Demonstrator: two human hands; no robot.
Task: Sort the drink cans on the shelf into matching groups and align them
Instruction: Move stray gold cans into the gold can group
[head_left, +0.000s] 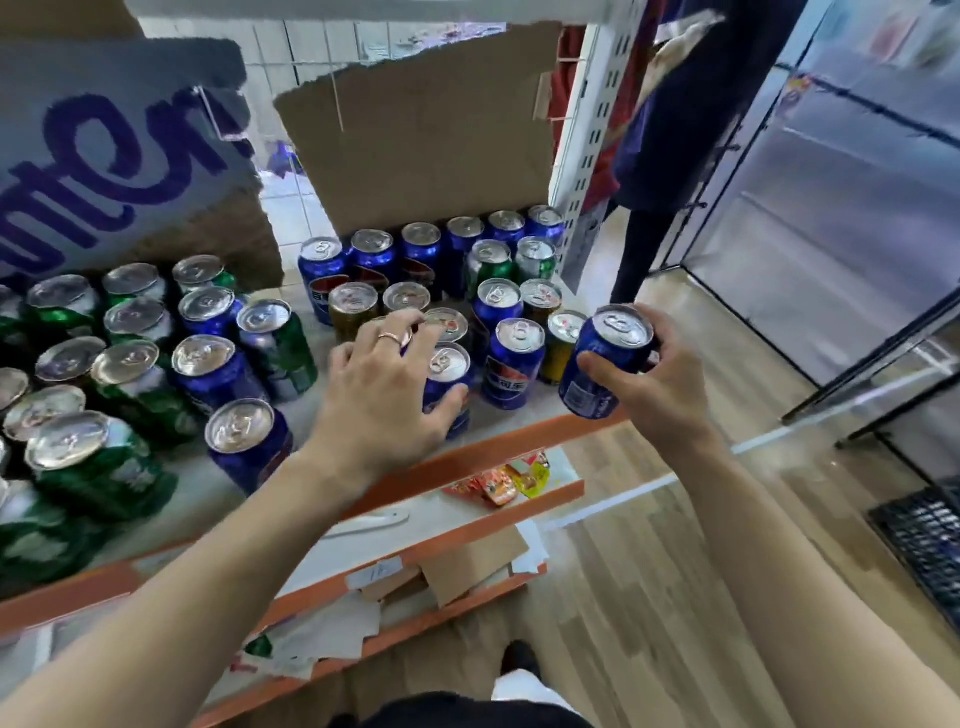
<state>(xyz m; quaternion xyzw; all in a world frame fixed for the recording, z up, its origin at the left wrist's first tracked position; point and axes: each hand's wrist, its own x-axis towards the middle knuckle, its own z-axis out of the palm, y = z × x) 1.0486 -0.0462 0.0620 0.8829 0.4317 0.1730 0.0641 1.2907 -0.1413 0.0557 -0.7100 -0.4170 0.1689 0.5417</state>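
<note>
Shelf, orange-edged: blue cans rowed at 12 o'clock, green cans massed at 9 o'clock. Left hand curls round a standing blue can at centre. Right hand, 3 o'clock, grips a tilted blue can off the shelf edge.

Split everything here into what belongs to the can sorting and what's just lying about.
Job: held blue can in the right hand; front blue can gripped by the left hand; green cans; yellow can; shelf.
Lying about: cardboard sheet; snack packets and paper scraps on lower shelves.
</note>
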